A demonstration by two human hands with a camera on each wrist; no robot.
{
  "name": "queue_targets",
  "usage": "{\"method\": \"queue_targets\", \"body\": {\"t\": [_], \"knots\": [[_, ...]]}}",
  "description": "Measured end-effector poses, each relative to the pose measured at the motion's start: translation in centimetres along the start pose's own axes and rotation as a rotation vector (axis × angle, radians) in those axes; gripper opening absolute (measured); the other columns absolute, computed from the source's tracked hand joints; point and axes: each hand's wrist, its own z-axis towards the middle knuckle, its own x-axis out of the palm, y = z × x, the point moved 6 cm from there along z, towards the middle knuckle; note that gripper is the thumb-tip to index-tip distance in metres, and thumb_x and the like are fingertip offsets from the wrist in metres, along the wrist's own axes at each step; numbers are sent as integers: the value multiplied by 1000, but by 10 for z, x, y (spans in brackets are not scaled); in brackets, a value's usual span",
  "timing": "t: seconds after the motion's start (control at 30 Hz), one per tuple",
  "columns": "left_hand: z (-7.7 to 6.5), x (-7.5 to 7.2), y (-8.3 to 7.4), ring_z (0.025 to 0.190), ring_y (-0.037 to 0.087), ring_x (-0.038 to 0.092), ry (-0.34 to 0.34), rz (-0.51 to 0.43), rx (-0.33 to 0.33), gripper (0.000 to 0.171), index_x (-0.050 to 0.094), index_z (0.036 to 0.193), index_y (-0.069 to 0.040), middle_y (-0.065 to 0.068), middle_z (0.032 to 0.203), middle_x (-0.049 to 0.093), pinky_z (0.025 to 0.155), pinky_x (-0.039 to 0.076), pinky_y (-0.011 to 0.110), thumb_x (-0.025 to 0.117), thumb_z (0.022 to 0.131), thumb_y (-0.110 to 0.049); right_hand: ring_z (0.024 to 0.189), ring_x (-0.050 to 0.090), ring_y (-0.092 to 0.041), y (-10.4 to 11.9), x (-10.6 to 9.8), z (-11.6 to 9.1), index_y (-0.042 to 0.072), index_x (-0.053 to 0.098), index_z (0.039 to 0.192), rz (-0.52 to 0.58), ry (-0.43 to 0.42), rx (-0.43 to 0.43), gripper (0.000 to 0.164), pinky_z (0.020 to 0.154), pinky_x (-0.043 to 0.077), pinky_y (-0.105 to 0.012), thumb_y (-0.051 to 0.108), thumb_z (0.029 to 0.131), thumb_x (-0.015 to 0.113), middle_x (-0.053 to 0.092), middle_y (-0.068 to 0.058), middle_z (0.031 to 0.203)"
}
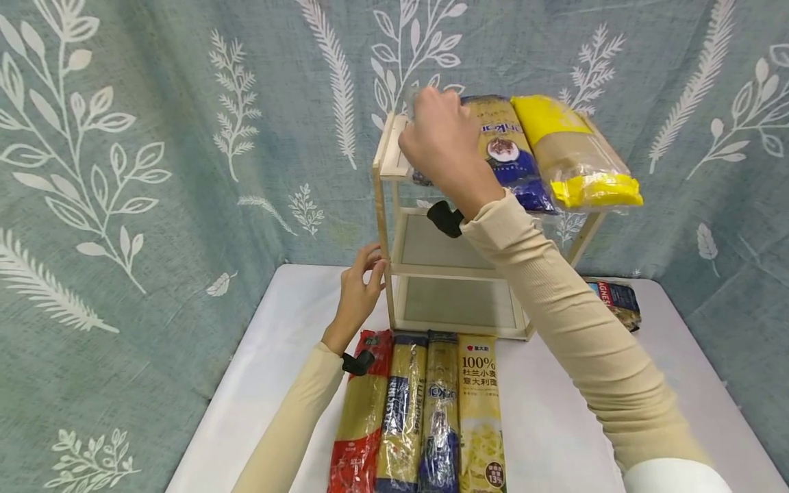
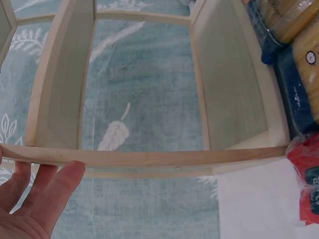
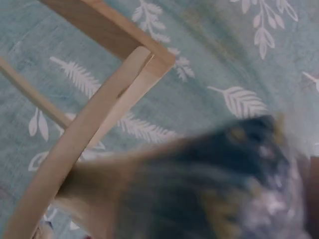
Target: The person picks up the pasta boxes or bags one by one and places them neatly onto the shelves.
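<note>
My right hand (image 1: 444, 137) is raised over the left part of the rack's top shelf, fingers curled round a pasta packet (image 3: 214, 184). Motion blurs this packet in the right wrist view; it has a dark blue section and a clear, crinkled end. On the same shelf, right of the hand, lie a blue-and-gold pasta packet (image 1: 507, 154) and a yellow-ended one (image 1: 576, 154). My left hand (image 1: 360, 291) is at the left front post of the wooden rack (image 1: 387, 274), fingertips against the post (image 2: 164, 158) and fingers loosely bent.
Below the rack, several long pasta packets lie side by side on the white table (image 1: 555, 411): a red one (image 1: 360, 418), two blue-and-gold, and a yellow one (image 1: 481, 411). Another packet (image 1: 618, 302) lies behind right. A patterned curtain (image 1: 185, 205) surrounds the table.
</note>
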Motion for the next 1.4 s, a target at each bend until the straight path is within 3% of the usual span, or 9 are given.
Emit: {"method": "queue_targets", "body": {"t": [0.07, 0.2, 0.43, 0.73, 0.9, 1.0, 1.27, 1.4], "knots": [[1, 2, -1, 95, 32, 64, 10, 4, -6, 32, 52, 130, -4, 22, 112, 64, 56, 58, 34, 52, 98, -12, 89, 50, -27, -2, 4, 2, 11, 49, 91, -67, 43, 19, 11, 73, 44, -38, 10, 87, 39, 52, -14, 109], [1, 4, 0, 97, 30, 63, 24, 3, -26, 32, 51, 130, -6, 22, 113, 63, 59, 58, 35, 50, 99, -15, 106, 53, -34, -5, 12, 2, 10, 52, 115, -164, 133, 31, 31, 83, 48, -45, 19, 90, 39, 45, -19, 132], [0, 4, 2, 98, 32, 63, 20, 19, -38, 33, 50, 131, -6, 24, 115, 62, 59, 58, 35, 51, 99, -15, 105, 54, -36, -4, 23, -4, 11, 57, 111, -285, 185, -40, 33, 79, 50, -46, 26, 90, 37, 54, -19, 120], [0, 4, 2, 97, 31, 64, 12, 17, -37, 33, 51, 131, -5, 23, 115, 63, 59, 58, 32, 50, 99, -16, 108, 54, -38, -2, 27, -8, 11, 55, 123, -331, 180, -45, 42, 82, 49, -47, 34, 95, 33, 51, -23, 125], [0, 3, 3, 96, 33, 63, 9, -12, -29, 33, 52, 130, -4, 24, 113, 63, 58, 58, 40, 50, 99, -15, 124, 41, -44, -3, 32, -12, 16, 32, 148, -312, 194, -27, 58, 96, 41, -51, 47, 100, 26, 31, -31, 143], [1, 4, 2, 96, 33, 63, 17, -3, -24, 32, 51, 130, -4, 24, 113, 63, 58, 58, 39, 50, 99, -14, 129, 32, -45, -3, 35, -16, 17, 24, 151, -298, 196, -22, 62, 101, 37, -53, 52, 99, 22, 21, -32, 146], [1, 4, 2, 97, 30, 63, 20, 34, -22, 33, 50, 131, -4, 23, 114, 63, 58, 58, 31, 50, 100, -15, 126, 37, -44, -1, 32, -27, 14, 28, 149, -276, 172, -62, 64, 100, 39, -53, 54, 99, 25, 23, -30, 146], [1, 4, 3, 97, 31, 63, 20, 28, -21, 33, 50, 131, -4, 23, 115, 62, 58, 58, 32, 50, 100, -16, 121, 43, -43, 2, 26, -35, 14, 40, 142, -256, 153, -107, 59, 95, 43, -51, 52, 99, 32, 31, -25, 146]]}}
